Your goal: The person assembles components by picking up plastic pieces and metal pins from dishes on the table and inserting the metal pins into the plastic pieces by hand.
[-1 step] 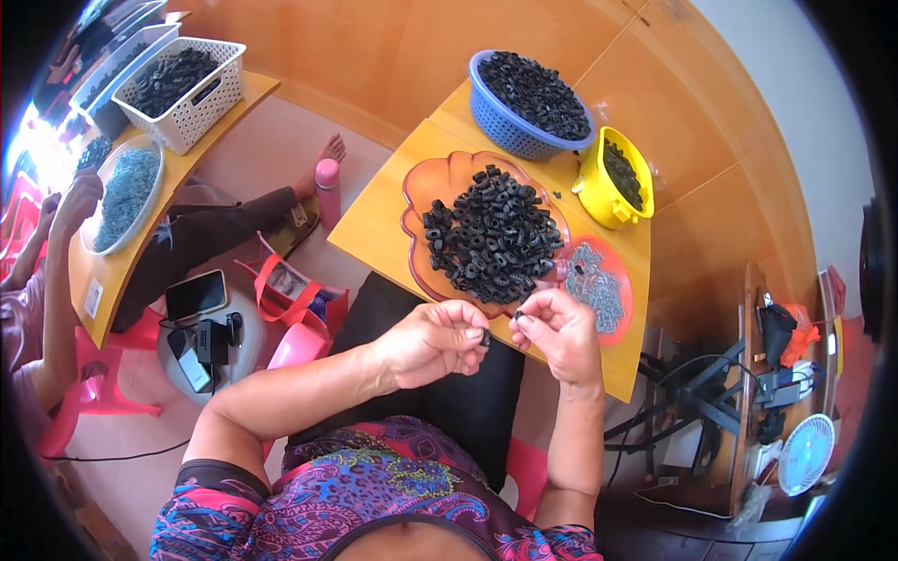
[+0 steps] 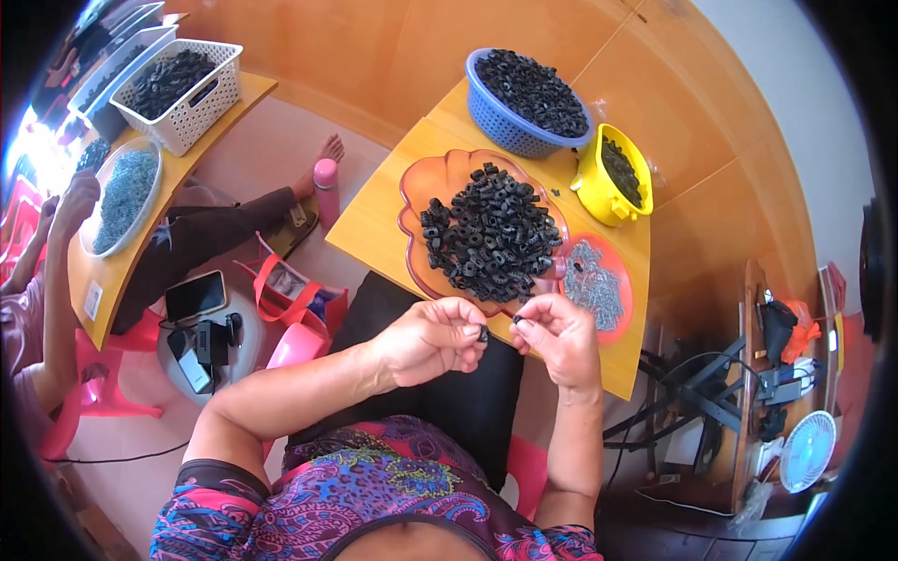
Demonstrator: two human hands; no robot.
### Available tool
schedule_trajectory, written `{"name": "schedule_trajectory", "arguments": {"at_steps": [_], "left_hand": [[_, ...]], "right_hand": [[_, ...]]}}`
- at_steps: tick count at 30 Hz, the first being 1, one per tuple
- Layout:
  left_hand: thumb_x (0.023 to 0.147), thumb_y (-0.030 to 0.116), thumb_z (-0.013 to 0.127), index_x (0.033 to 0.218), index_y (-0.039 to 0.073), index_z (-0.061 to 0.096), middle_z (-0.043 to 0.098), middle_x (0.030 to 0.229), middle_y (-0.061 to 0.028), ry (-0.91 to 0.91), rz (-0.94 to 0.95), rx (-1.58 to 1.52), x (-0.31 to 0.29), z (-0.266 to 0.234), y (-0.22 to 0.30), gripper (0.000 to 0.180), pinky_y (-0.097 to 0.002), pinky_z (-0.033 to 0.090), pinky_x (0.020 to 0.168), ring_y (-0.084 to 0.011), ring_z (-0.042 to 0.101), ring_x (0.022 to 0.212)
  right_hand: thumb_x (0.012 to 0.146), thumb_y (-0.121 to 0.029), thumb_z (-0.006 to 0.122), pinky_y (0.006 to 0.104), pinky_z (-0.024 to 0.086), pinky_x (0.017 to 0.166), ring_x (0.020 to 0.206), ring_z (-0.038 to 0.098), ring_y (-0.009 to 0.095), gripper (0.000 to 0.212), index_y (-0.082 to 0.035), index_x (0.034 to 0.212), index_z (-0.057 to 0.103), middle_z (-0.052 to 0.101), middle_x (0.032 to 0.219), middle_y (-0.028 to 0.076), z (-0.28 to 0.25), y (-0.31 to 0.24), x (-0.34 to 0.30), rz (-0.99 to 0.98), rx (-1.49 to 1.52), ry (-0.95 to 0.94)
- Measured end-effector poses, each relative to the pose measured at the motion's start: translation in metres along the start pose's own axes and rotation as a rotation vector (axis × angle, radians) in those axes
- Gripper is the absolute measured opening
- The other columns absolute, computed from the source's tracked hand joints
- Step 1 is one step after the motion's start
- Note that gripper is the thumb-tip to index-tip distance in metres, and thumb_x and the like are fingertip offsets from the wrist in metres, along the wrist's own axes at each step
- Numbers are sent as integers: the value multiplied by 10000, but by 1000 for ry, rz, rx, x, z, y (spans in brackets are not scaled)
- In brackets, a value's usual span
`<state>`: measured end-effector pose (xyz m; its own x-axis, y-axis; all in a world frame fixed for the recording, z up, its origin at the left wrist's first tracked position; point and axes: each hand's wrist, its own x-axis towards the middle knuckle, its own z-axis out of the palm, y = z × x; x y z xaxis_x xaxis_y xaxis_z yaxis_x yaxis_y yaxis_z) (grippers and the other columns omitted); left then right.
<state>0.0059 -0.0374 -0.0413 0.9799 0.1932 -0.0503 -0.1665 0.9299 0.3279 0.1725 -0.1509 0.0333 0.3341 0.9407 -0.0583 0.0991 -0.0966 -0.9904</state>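
- Currently, in the head view, the left hand (image 2: 433,343) pinches a small black part (image 2: 483,334) between thumb and fingertips.
- Just beside it, a narrow gap apart, the right hand (image 2: 559,338) holds a small dark piece (image 2: 517,319) in a tight pinch; its shape is mostly hidden.
- Both hands hover around the near edge of the wooden table (image 2: 374,220); ahead-left of the grip, a strip of tabletop shows.
- Straight ahead, near both hands, an orange scalloped tray (image 2: 418,187) bears a heap of black parts (image 2: 491,229).
- Just ahead-right of the right hand, a reddish dish (image 2: 627,292) with metal pieces (image 2: 592,285) crowds that side.
- Farther ahead stand a blue basket (image 2: 510,129) and a yellow container (image 2: 589,192).
- Left of the left hand sits a red bag (image 2: 297,307).
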Motion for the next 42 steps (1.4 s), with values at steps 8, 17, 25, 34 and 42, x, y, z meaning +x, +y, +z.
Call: {"name": "schedule_trajectory", "arguments": {"at_steps": [8,17,25,34,42], "left_hand": [[894,29,558,1004,18,573,658,903,-118,56,22,115,0,1,0,112,-314,537,687,-200,654,749],[865,6,607,971,-8,586,641,837,-76,120,193,523,-3,8,-5,109,-264,519,661,-145,624,728],[859,-23,599,948,-39,596,612,778,-35,197,263,1113,-13,26,0,90,-228,494,646,-77,583,727],[867,-28,579,935,-45,589,612,767,-42,225,318,1132,-13,27,-5,71,-234,495,640,-88,587,722],[879,-7,579,946,-34,580,617,773,-43,222,331,997,-14,32,-5,73,-219,494,629,-80,584,680]], "right_hand": [[867,16,585,198,481,643,711,572,55,114,13,981,579,613,837,19,23,4,-21,-27,4,-12],[860,16,591,197,472,603,667,571,59,69,13,929,594,607,769,15,24,8,-20,-23,-99,-32],[825,54,587,214,500,598,681,608,83,124,20,939,554,630,767,55,28,1,-21,40,-43,-53],[805,81,589,208,489,580,650,589,60,128,24,908,541,608,742,30,34,3,-24,-113,-362,-9],[842,39,575,218,509,593,674,615,92,89,6,925,567,616,761,33,28,3,-21,-12,-44,-63]]}}
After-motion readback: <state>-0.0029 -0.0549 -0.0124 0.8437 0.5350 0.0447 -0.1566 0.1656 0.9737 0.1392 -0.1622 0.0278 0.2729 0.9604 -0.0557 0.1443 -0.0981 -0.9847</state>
